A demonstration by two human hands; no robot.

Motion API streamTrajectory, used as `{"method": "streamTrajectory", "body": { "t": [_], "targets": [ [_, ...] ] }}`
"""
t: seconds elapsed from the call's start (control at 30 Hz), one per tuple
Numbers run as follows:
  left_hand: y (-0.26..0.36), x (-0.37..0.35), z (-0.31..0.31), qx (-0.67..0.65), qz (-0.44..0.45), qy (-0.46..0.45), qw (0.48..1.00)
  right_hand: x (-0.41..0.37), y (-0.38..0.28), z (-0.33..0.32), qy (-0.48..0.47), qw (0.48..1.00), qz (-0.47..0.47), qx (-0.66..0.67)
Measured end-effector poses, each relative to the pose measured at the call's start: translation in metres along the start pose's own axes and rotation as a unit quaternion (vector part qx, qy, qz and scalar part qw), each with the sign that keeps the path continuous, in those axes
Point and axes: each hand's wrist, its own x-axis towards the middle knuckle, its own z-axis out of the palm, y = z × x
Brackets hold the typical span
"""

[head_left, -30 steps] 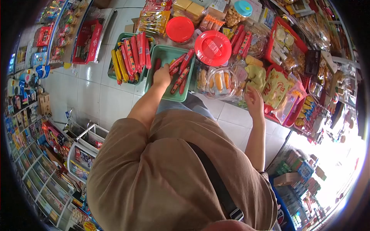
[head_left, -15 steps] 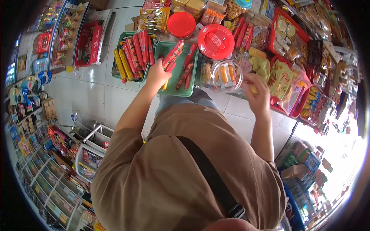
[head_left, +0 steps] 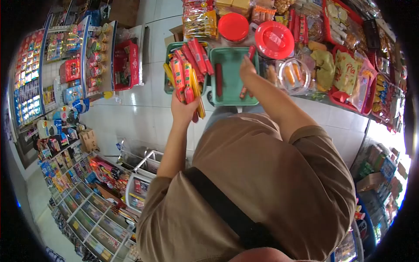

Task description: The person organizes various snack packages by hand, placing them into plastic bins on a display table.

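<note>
Long wrapped sausage sticks (head_left: 178, 74), red and yellow, are bunched in my left hand (head_left: 184, 110), its fingers closed round their lower ends. That bunch overlaps the front of the left green basket (head_left: 168, 88), where more red sticks (head_left: 197, 56) and yellow ones lie. My right hand (head_left: 248, 72) is inside the right green basket (head_left: 235, 102), fingers closed on a red sausage stick (head_left: 252, 52) by the right wall. Another stick (head_left: 243, 92) shows below the hand. A dark red stick (head_left: 218, 81) lies along the basket's left side.
Two red-lidded tubs (head_left: 232, 27) stand behind the baskets. To the right are a clear round container (head_left: 294, 75) with sausage-shaped items, and a red basket (head_left: 371, 94) of snack packs. Shelves (head_left: 85, 56) line the left, and a wire rack (head_left: 78, 214) stands at lower left.
My left hand has moved from the right basket to the left one with sausage sticks. The right hand has come from beside the clear container into the right basket. The view has shifted.
</note>
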Motion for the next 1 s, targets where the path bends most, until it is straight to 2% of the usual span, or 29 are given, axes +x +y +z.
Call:
{"method": "streamTrajectory", "body": {
  "t": [0.1, 0.2, 0.3, 0.4, 0.5, 0.6, 0.7, 0.77, 0.8, 0.93, 1.0],
  "targets": [
    [-0.03, -0.004, -0.037, -0.094, -0.029, 0.018, 0.995, 0.004, 0.005, 0.0, -0.085, 0.99, -0.1, 0.058],
    [-0.037, -0.009, -0.066, -0.126, -0.064, 0.056, 0.988, 0.0, 0.002, 0.005, -0.012, 0.993, -0.106, 0.059],
    [-0.049, -0.005, -0.087, -0.146, -0.052, 0.06, 0.986, -0.012, 0.002, -0.022, -0.036, 0.987, -0.018, 0.154],
    [-0.055, 0.002, -0.096, -0.139, -0.056, 0.064, 0.987, -0.015, 0.012, -0.041, -0.034, 0.965, 0.143, 0.217],
    [-0.054, 0.009, -0.094, -0.141, -0.057, 0.063, 0.986, -0.009, 0.027, -0.044, 0.052, 0.957, 0.196, 0.207],
    [-0.052, 0.011, -0.087, -0.14, -0.044, 0.07, 0.987, 0.011, 0.024, -0.029, 0.19, 0.939, 0.226, 0.174],
    [-0.045, 0.004, -0.085, -0.126, -0.043, 0.062, 0.989, 0.01, 0.009, -0.022, 0.3, 0.929, 0.192, 0.103],
    [-0.037, 0.0, -0.083, -0.132, -0.044, 0.046, 0.989, 0.007, 0.0, -0.027, 0.307, 0.927, 0.15, 0.153],
    [-0.037, -0.002, -0.082, -0.132, -0.059, 0.047, 0.988, 0.006, -0.004, -0.03, 0.309, 0.925, 0.129, 0.177],
    [-0.039, -0.003, -0.078, -0.135, -0.057, 0.04, 0.988, 0.013, -0.025, -0.032, 0.218, 0.928, 0.113, 0.279],
    [-0.039, -0.003, -0.077, -0.144, -0.058, 0.042, 0.987, 0.024, -0.025, -0.026, 0.224, 0.923, 0.123, 0.288]
  ]
}}
